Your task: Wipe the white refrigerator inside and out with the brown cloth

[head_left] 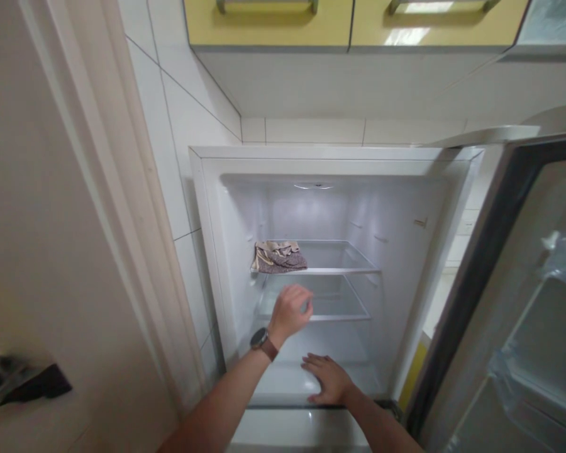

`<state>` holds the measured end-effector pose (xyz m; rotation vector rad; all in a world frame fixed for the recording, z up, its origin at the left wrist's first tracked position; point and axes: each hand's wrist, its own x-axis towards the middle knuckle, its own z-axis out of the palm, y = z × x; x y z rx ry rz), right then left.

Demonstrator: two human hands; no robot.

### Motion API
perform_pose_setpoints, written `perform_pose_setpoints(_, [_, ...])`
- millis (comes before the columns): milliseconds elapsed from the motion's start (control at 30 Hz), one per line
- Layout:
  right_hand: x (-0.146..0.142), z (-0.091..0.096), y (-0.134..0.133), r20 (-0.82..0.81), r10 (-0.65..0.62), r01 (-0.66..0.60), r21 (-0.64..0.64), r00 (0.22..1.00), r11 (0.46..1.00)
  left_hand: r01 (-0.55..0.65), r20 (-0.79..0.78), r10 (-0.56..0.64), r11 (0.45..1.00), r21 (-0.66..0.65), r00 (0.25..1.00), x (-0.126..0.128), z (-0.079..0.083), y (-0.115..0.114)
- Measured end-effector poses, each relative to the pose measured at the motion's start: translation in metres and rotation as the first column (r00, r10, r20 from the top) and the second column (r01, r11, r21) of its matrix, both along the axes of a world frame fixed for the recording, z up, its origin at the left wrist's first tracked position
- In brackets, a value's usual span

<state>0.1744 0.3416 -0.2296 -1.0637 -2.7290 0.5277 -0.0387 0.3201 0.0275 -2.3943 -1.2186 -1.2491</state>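
My left hand (pixel 291 309), with a watch (pixel 259 338) on its wrist, is inside the open refrigerator (pixel 233 277), in front of the lower glass shelf (pixel 342 296). Its fingers curl toward the thumb in a pinch; whatever they hold, if anything, cannot be made out. Lower down, my right hand (pixel 329 379) rests with fingers apart at the white refrigerator floor (pixel 290 380), near the front edge. Neither hand touches the crumpled grey-brown cloth (pixel 280 258), which lies on the left part of the upper glass shelf (pixel 332 251).
The refrigerator door (pixel 514 296), with clear plastic bins (pixel 532 390), stands open on the right. Yellow cabinets (pixel 273 25) hang overhead. A beige door frame (pixel 122 189) and white tiled wall (pixel 170 126) border the left side.
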Motion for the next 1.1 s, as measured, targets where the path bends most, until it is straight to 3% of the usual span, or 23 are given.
perform_pose_setpoints(67, [-0.001, -0.001, 0.001, 0.008, 0.006, -0.006, -0.001, 1.000, 1.000, -0.130, 0.007, 0.129, 0.987, 0.093, 0.992, -0.003, 0.065, 0.019])
perform_pose_setpoints(100, [-0.001, -0.001, 0.001, 0.010, 0.011, -0.011, 0.004, 1.000, 1.000, -0.205, -0.028, 0.208, 0.975, 0.089, 0.978, -0.009, 0.090, 0.031])
perform_pose_setpoints(133, [-0.001, 0.000, 0.001, 0.010, 0.016, -0.016, 0.011, 1.000, 1.000, -0.274, -0.088, 0.277, 0.960, 0.052, 0.957, -0.017, 0.108, 0.043])
perform_pose_setpoints(200, [-0.002, 0.001, 0.001, 0.000, 0.019, -0.019, 0.031, 1.000, 0.999, -0.414, -0.245, 0.382, 0.906, -0.092, 0.891, -0.033, 0.126, 0.067])
perform_pose_setpoints(300, [-0.003, 0.005, -0.002, -0.013, 0.017, -0.017, 0.046, 1.000, 0.999, -0.525, -0.454, 0.376, 0.810, -0.262, 0.808, -0.044, 0.124, 0.093])
perform_pose_setpoints(400, [-0.003, 0.009, -0.005, -0.001, 0.013, -0.013, 0.035, 1.000, 0.999, -0.550, -0.511, 0.361, 0.785, -0.285, 0.780, -0.034, 0.116, 0.103])
perform_pose_setpoints(567, [-0.003, 0.014, -0.006, 0.003, 0.020, -0.020, 0.029, 1.000, 0.999, -0.472, -0.486, 0.284, 0.821, -0.321, 0.826, 0.022, 0.116, 0.108])
perform_pose_setpoints(733, [-0.003, 0.012, -0.006, 0.024, 0.025, -0.025, 0.020, 0.999, 0.999, -0.301, -0.428, 0.135, 0.888, -0.348, 0.894, 0.100, 0.113, 0.110])
perform_pose_setpoints(833, [-0.001, 0.008, -0.005, 0.046, 0.014, -0.015, 0.019, 0.999, 1.000, -0.230, -0.402, 0.083, 0.914, -0.335, 0.912, 0.131, 0.110, 0.109])
perform_pose_setpoints(933, [0.000, 0.006, -0.004, 0.070, 0.011, -0.011, 0.007, 0.997, 1.000, -0.199, -0.371, 0.066, 0.923, -0.331, 0.926, 0.136, 0.107, 0.109])
perform_pose_setpoints(1100, [-0.001, 0.006, -0.002, 0.080, 0.013, -0.011, -0.019, 0.997, 1.000, -0.201, -0.336, 0.080, 0.918, -0.343, 0.939, 0.109, 0.107, 0.107])
